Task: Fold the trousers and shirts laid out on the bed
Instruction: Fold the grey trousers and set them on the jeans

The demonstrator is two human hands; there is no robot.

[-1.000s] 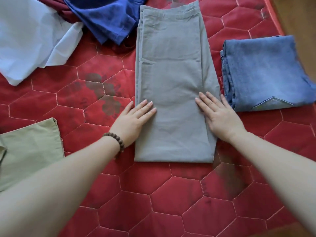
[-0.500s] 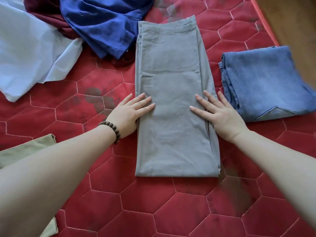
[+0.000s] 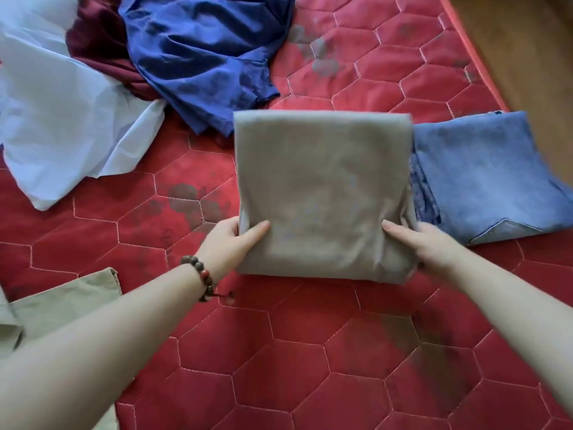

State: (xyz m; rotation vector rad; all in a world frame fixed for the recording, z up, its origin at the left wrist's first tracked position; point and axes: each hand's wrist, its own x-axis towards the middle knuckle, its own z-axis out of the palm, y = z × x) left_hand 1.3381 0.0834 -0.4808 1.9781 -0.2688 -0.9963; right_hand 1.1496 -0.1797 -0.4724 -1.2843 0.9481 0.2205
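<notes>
The grey trousers (image 3: 322, 193) form a compact folded rectangle on the red quilted bed (image 3: 279, 352), in the middle of the view. My left hand (image 3: 231, 243) grips their left edge, thumb on top and fingers under the cloth. My right hand (image 3: 418, 243) grips the right edge the same way. Folded blue jeans (image 3: 483, 178) lie right beside them, partly behind the grey bundle. A crumpled dark blue shirt (image 3: 201, 57), a maroon garment (image 3: 99, 54) and a pale blue-white shirt (image 3: 59, 122) lie unfolded at the upper left.
A folded khaki-green garment (image 3: 62, 305) lies at the lower left under my left forearm. The bed's right edge (image 3: 477, 60) runs diagonally at the upper right, with wooden floor (image 3: 527, 51) beyond it. Open red quilt spreads below the trousers.
The long grey trousers have been folded in half into a short rectangle. Both hands went from resting flat on the cloth to gripping its side edges.
</notes>
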